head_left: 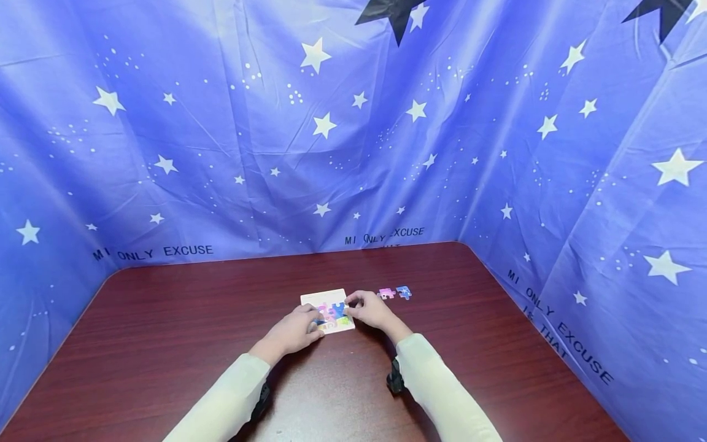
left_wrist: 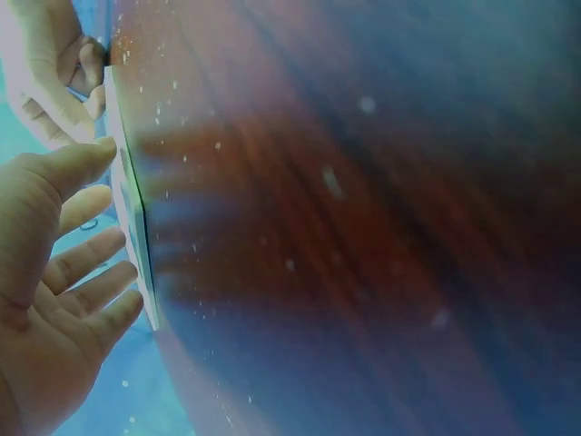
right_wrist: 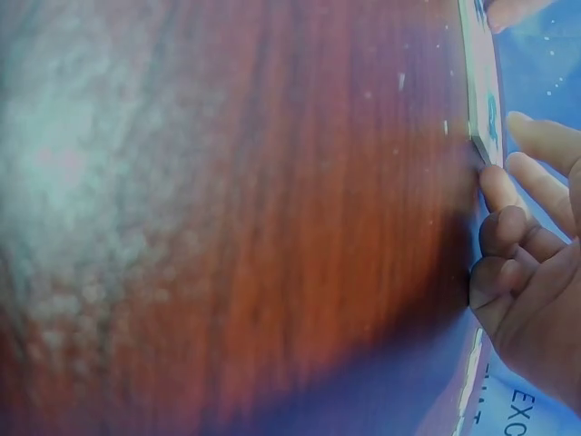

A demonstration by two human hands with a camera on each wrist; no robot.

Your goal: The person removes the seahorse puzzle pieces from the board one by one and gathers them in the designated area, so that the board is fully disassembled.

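Observation:
A white-bordered jigsaw board [head_left: 322,295] lies on the table between the two hands, with pink, blue and green pieces in it. My left hand [head_left: 294,329] rests at the board's left side, its fingers reaching over the pieces and partly hiding them. In the left wrist view the left fingers [left_wrist: 113,315] are spread and fairly straight along the board. At the right edge is my right hand [head_left: 369,309], thumb and forefinger by the blue piece [head_left: 337,310]. The right wrist view shows a gap between these fingertips, while the other fingers [right_wrist: 501,232] are loosely bent by the tabletop.
A loose pink puzzle piece [head_left: 387,293] and a blue one [head_left: 405,292] lie to the right of the board, beyond the right hand. The brown wooden table [head_left: 193,331] has a blue star-printed curtain [head_left: 265,141] behind it and along both sides.

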